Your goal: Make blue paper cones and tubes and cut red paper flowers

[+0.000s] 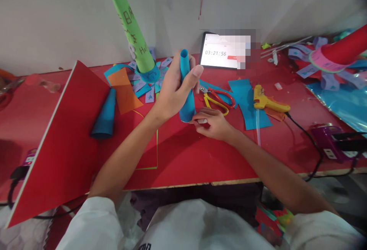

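Observation:
My left hand is wrapped around a rolled blue paper cone, narrow open end up, wide end low over the red table. At the cone's lower right edge, my right hand has its fingers pinched together; whether they grip the rim or some small bit is hidden. Just behind that hand lie scissors with red and yellow handles. A second blue paper cone stands at the left, beside an upright red board. Orange paper lies between that cone and a tall green paper tube.
A yellow glue gun rests partly on blue paper, its cord running to a purple power strip. A tablet showing a timer leans on the wall. A red tube with a pink collar is at far right.

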`<state>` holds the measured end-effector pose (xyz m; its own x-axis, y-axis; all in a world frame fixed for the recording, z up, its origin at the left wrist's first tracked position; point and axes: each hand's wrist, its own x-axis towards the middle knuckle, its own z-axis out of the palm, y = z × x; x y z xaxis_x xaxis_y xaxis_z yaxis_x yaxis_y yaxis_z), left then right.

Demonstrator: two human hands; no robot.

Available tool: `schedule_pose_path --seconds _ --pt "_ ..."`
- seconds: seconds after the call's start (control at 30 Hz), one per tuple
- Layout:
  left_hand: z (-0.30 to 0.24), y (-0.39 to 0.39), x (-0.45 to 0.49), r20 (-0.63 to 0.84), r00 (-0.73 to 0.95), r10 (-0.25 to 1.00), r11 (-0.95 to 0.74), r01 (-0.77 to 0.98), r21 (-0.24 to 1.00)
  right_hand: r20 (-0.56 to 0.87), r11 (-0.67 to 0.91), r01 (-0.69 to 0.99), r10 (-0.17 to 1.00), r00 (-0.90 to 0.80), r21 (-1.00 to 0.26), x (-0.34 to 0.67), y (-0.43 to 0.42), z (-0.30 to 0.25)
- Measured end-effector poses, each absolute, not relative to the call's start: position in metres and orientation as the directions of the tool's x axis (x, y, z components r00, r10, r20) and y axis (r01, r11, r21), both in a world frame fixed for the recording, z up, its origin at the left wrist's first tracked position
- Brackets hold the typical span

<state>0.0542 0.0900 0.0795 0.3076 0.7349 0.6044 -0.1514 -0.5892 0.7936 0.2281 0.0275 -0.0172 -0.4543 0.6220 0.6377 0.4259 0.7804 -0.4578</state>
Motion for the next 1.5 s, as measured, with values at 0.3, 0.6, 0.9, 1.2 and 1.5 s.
schedule_pose_path --seconds 0.3,0.6,0.9,1.2,1.5 --pt "0.081 0.090 0.054 0.604 0.318 0.731 -0.566 -0.213 0.796 0.655 0.746 0.415 0.661 -0.365 -0.521 0.236 0.033 -0.011" --pt "0.078 0.091 0.054 0.606 0.312 0.731 -0.584 -0.173 0.793 0.662 0.748 0.368 0.662 -0.351 -0.553 0.238 0.033 -0.009" --pt "0.080 0.091 0.053 0.608 0.319 0.727 -0.574 -0.203 0.793 0.632 0.728 0.400 0.684 -0.366 -0.557 0.240 0.035 -0.011" --pt "0.083 0.088 0.054 0.585 0.323 0.744 -0.557 -0.186 0.810 0.589 0.645 0.480 0.756 -0.285 -0.595 0.244 0.038 -0.013" --pt "0.079 0.090 0.054 0.590 0.308 0.746 -0.570 -0.160 0.806 0.635 0.728 0.409 0.683 -0.361 -0.550 0.238 0.037 -0.015"
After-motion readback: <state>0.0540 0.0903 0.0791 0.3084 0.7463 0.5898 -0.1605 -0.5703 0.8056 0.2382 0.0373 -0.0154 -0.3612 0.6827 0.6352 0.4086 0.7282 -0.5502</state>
